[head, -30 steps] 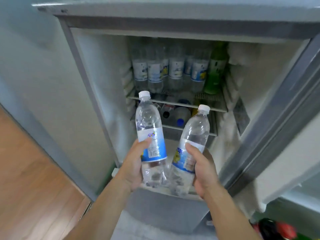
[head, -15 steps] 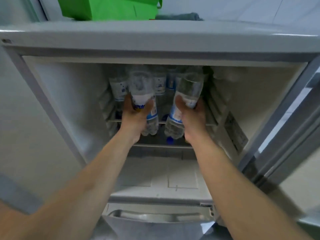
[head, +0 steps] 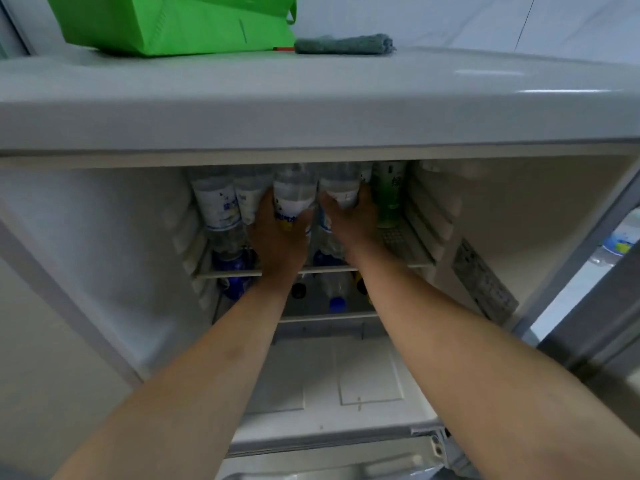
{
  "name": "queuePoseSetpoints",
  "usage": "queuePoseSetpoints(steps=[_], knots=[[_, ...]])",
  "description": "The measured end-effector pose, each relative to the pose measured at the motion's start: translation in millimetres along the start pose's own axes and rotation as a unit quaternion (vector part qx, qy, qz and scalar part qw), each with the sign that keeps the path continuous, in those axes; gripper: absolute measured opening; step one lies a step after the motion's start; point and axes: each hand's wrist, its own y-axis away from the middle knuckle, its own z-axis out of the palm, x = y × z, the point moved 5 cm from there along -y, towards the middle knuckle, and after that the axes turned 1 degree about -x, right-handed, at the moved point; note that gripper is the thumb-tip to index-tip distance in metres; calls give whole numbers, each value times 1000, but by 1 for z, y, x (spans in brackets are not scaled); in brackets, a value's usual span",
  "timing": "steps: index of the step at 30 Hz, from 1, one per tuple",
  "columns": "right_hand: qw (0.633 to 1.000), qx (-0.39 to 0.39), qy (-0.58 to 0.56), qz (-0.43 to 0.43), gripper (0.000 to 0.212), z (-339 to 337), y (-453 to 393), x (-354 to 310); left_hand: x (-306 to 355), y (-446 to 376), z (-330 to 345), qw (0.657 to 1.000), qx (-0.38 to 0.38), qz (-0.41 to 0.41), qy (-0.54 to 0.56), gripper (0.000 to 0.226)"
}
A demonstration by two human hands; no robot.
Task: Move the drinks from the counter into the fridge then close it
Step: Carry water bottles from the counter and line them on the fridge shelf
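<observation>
Two clear water bottles, left one (head: 294,195) and right one (head: 341,192), upright on upper wire shelf (head: 408,244) inside open fridge (head: 311,119). Left hand (head: 277,237) wrapped around left one, right hand (head: 353,221) gripping right one. More water bottles (head: 216,202) at left, green bottle (head: 389,192) at right. Green bag (head: 173,22) and grey cloth (head: 343,45) on fridge top.

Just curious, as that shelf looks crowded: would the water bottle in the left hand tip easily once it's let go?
Probably not: the water bottle stands wedged between neighbouring bottles. It looks full, so likely heavy and steady. The wire shelf might let it wobble.
</observation>
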Motion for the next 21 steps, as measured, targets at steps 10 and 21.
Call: queuePoseSetpoints(steps=[10,21], knots=[[964,-50,261,28,74,-18,22,33,-12,11,-18,982,-36,17,-185,76],[955,-41,293,32,62,-2,3,31,-18,10,3,974,-3,-28,-223,50]])
